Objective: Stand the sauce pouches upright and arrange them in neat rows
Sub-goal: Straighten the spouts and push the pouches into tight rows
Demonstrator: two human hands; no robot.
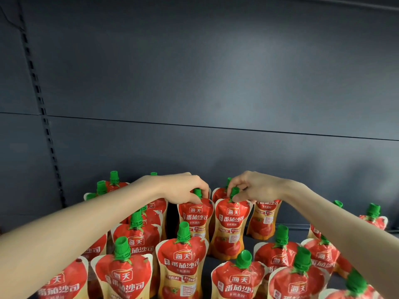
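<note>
Partly beneath left hand (183, 188) and right hand (257, 186), two green caps (234, 192).

Back panel (216, 72): dark blue-grey sheet metal, matte, fills most of the view. One horizontal seam (216, 126) crosses it at mid-height, sloping slightly down to the right. Slotted upright (38, 93) at far left, running top to bottom with a slant. Soft diffuse sheen on the panel, centre-right. Shelf (212, 263) is dark grey. Paler strip (345, 1) sits along the top right edge.
</note>
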